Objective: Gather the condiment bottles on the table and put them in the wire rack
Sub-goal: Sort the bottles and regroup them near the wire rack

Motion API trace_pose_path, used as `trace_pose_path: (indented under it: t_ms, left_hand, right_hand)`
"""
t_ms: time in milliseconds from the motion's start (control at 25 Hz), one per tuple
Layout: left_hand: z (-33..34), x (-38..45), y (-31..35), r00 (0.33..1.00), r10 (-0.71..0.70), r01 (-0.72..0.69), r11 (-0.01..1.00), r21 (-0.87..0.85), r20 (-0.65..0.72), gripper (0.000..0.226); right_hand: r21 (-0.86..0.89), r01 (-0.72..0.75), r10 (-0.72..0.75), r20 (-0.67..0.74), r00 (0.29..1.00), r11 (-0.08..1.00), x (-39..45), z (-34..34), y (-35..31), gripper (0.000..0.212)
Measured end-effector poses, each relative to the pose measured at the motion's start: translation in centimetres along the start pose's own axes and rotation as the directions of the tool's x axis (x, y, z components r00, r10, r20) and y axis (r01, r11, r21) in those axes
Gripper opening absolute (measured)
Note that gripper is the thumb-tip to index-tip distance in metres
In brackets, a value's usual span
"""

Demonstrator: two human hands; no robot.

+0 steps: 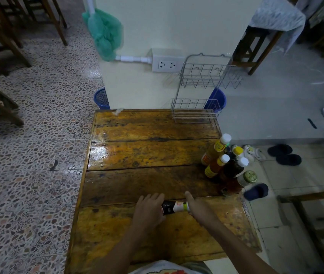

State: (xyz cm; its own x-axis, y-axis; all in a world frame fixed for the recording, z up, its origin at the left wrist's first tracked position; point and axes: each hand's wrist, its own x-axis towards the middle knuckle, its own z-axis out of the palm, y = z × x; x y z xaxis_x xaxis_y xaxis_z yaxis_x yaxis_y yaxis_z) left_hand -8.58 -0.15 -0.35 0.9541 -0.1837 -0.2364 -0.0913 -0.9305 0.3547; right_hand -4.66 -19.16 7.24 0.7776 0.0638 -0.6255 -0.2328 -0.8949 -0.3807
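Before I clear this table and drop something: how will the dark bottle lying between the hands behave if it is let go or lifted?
The dark bottle lies on its side on the table, so it may roll if released. It looks like glass, probably breakable. The left hand and right hand touch its two ends; the grip looks steady.

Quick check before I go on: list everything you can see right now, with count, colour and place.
Dark glass bottle with white label: 1, lying on its side, near table edge, between both hands.
Upright condiment bottles: about 6, amber and dark, white, yellow and gold caps, clustered at table's right edge.
Two-tier silver wire rack: 1, empty, far right corner of table.
Worn wooden table: 1, yellow-brown, centre.
Blue plastic baskets: 2, on floor behind table.
White wall socket: 1, on wall.
Green plastic bag: 1, hanging on pipe.
Dark slippers: 3, on floor at right.
Left hand: on bottle's base end.
Right hand: on bottle's neck end.
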Motion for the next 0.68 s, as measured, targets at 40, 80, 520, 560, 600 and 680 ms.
trace_pose_path:
  t_ms: [40,80,520,560,600,680]
  left_hand:
    - [-0.4,0.4,0.3,1.0,-0.006,0.006,0.998,-0.056,-0.008,0.061]
    - [-0.8,0.9,0.8,1.0,-0.005,0.001,0.992,-0.127,-0.028,0.058]
    - [-0.7,8.1,10.0,0.985,0.148,-0.173,0.789,-0.59,-0.091,0.041]
    - [-0.5,8.5,10.5,0.985,0.154,-0.172,0.79,-0.588,-0.081,0.039]
    - [-0.4,8.8,10.9,0.984,0.163,-0.175,0.789,-0.589,-0.074,0.036]
    - [-0.4,9.4,11.8,0.984,0.165,-0.17,0.803,-0.571,-0.062,0.031]
  right_hand:
    - [0.015,0.034,-0.033,-0.05,0.998,0.999,-0.5,-0.5,-0.4,0.054]
    - [0.016,0.08,-0.077,-0.125,0.989,0.997,-1.0,-1.0,-0.5,0.054]
    - [-0.068,0.198,-0.202,-0.551,0.809,0.978,-3.6,-8.0,1.9,0.027]
    - [-0.08,0.188,-0.201,-0.536,0.82,0.979,-3.2,-8.0,2.6,0.025]
    - [-0.096,0.182,-0.205,-0.528,0.824,0.979,-2.7,-7.9,3.2,0.024]
    - [-0.112,0.182,-0.214,-0.518,0.828,0.977,-1.7,-7.8,4.4,0.024]
